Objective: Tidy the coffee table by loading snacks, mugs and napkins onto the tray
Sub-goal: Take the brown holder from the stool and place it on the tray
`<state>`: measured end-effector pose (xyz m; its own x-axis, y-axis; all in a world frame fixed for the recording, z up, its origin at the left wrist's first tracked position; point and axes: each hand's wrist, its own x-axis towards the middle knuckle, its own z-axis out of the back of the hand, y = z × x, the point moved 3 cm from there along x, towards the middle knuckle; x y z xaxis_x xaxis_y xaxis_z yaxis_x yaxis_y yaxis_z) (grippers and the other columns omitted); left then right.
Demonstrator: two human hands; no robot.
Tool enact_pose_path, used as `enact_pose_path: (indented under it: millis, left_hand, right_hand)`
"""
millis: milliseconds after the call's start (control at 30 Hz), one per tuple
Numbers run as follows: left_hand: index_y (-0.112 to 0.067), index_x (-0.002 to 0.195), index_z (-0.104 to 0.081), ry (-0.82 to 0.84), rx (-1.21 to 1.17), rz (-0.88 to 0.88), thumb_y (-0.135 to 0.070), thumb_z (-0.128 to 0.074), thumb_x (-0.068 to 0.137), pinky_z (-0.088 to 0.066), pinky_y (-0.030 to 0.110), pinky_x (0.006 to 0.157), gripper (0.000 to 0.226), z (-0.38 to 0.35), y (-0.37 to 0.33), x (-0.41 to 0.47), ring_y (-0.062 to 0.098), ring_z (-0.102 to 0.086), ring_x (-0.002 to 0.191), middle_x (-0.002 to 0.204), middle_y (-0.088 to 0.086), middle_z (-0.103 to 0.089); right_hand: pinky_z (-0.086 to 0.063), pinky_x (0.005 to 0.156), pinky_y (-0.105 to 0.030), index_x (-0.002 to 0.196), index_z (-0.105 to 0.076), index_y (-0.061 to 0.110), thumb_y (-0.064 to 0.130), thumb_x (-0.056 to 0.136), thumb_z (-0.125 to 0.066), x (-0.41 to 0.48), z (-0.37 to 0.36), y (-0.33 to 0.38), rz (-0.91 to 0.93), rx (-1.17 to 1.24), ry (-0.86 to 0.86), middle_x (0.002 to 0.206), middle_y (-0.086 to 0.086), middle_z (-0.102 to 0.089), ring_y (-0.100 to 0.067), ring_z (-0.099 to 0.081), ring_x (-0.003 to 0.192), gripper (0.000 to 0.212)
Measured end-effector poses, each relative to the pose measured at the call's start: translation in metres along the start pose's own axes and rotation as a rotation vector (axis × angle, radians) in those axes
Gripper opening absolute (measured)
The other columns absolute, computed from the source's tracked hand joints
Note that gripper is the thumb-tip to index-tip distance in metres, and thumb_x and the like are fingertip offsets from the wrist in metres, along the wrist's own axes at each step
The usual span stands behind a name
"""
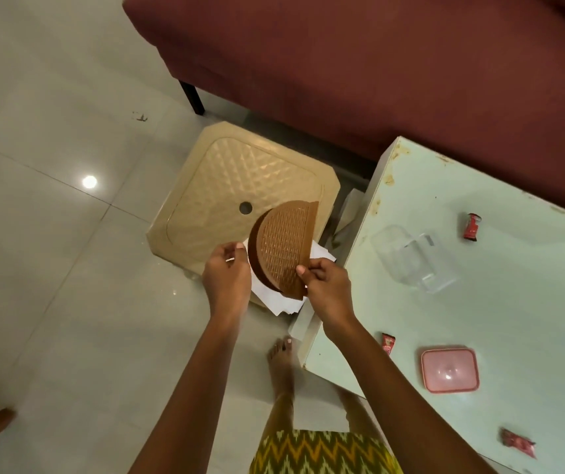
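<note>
A brown half-round napkin holder point(284, 248) with a woven pattern is held upright above a beige stool, with white napkins point(281, 306) sticking out below and beside it. My right hand point(325, 285) pinches the holder's lower right edge. My left hand point(228, 275) is closed at the holder's left side, fingers pinched on the napkins. On the pale coffee table point(500, 302) to the right stand a clear glass mug point(411, 258), three red snack packets point(472, 226) point(387, 343) point(517, 442) and a pink lidded box point(449, 369). No tray is in view.
The beige plastic stool point(226, 186) stands on the tiled floor left of the table. A maroon sofa point(376, 63) runs along the back, its black leg point(192, 97) near the stool. My bare foot point(281, 364) is by the table's near corner.
</note>
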<state>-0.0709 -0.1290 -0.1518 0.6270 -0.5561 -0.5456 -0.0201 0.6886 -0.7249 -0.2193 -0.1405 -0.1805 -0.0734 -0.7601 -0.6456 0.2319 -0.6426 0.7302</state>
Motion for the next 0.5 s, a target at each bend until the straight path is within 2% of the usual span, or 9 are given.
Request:
enact_pose_path:
  millis: [67, 133, 300, 400, 500]
  left_hand:
    - [-0.014, 0.107, -0.061, 0.033, -0.001, 0.032, -0.025, -0.050, 0.091, -0.048, 0.037, 0.092, 0.022, 0.005, -0.006, -0.006, 0.022, -0.059, 0.098, 0.099, 0.001, -0.062]
    - [-0.012, 0.109, -0.062, 0.104, -0.029, 0.043, -0.027, -0.053, 0.090, -0.050, 0.040, 0.094, 0.025, 0.008, -0.013, -0.015, 0.021, -0.061, 0.098, 0.101, 0.002, -0.064]
    - [-0.011, 0.099, -0.067, 0.286, -0.137, 0.003, -0.033, -0.056, 0.087, -0.057, 0.029, 0.075, 0.028, 0.014, -0.058, -0.056, 0.015, -0.068, 0.088, 0.096, 0.005, -0.072]
    - [-0.019, 0.088, -0.067, 0.300, -0.085, -0.170, -0.033, -0.060, 0.084, -0.056, 0.029, 0.077, 0.015, 0.019, -0.091, -0.088, 0.014, -0.069, 0.087, 0.088, -0.002, -0.072]
    - [-0.017, 0.097, -0.068, 0.288, 0.038, -0.409, -0.022, -0.063, 0.084, -0.052, 0.009, 0.070, 0.015, 0.021, -0.123, -0.120, 0.003, -0.065, 0.080, 0.085, -0.010, -0.067]
  right_hand:
    - [-0.054, 0.070, -0.024, 0.094, -0.060, 0.012, 0.011, 0.091, -0.055, -0.007, 0.007, 0.005, -0.051, 0.098, 0.043, 0.090, 0.001, -0.065, -0.019, -0.063, 0.091, 0.006]
    - [-0.055, 0.070, -0.024, 0.096, -0.061, 0.011, 0.010, 0.092, -0.053, -0.018, 0.015, 0.013, -0.086, 0.200, 0.097, 0.093, 0.000, -0.066, -0.023, -0.064, 0.095, 0.009]
    - [-0.057, 0.065, -0.020, 0.103, -0.061, 0.009, 0.011, 0.093, -0.051, -0.050, 0.045, 0.044, -0.084, 0.350, 0.165, 0.112, -0.012, -0.063, -0.028, -0.064, 0.099, 0.015]
    - [-0.058, 0.070, -0.025, 0.114, -0.058, 0.006, 0.011, 0.091, -0.053, -0.072, 0.069, 0.068, -0.030, 0.348, 0.155, 0.114, -0.016, -0.064, -0.029, -0.065, 0.098, 0.024]
    - [-0.059, 0.068, -0.026, 0.128, -0.048, 0.012, 0.008, 0.087, -0.060, -0.098, 0.092, 0.092, 0.045, 0.269, 0.082, 0.115, -0.013, -0.064, -0.028, -0.065, 0.098, 0.043]
